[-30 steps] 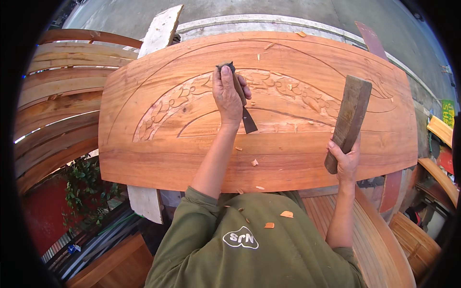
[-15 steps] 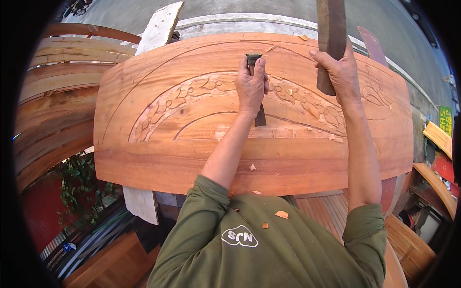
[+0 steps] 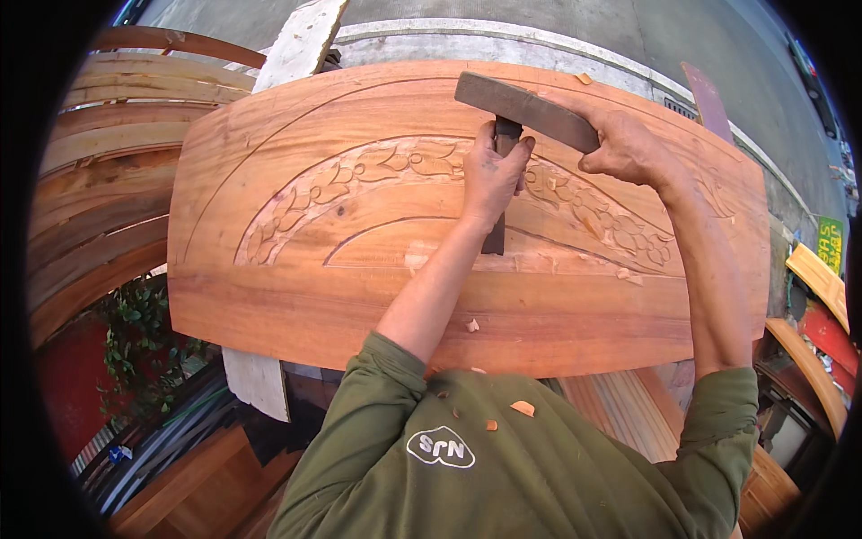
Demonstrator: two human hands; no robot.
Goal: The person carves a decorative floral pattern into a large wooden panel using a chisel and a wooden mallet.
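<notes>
A reddish-brown wooden panel lies before me, with a carved band of leaves and scrolls arching across it. My left hand is closed around a chisel, its flat dark blade pointing down onto the panel inside the arch. My right hand grips one end of a plain bar-shaped wooden mallet. The mallet lies across the chisel's top end; whether they touch is hard to tell. Small wood chips are scattered on the panel.
Pale boards stick out beneath the panel at the far left. Stacked curved planks stand at the left, above a leafy plant. Dark strips lie lower left. More wooden pieces sit at the right; pavement runs beyond.
My right hand has swung the mallet down from upright to lie across the chisel's top. The left hand and chisel sit slightly lower and to the right in view.
</notes>
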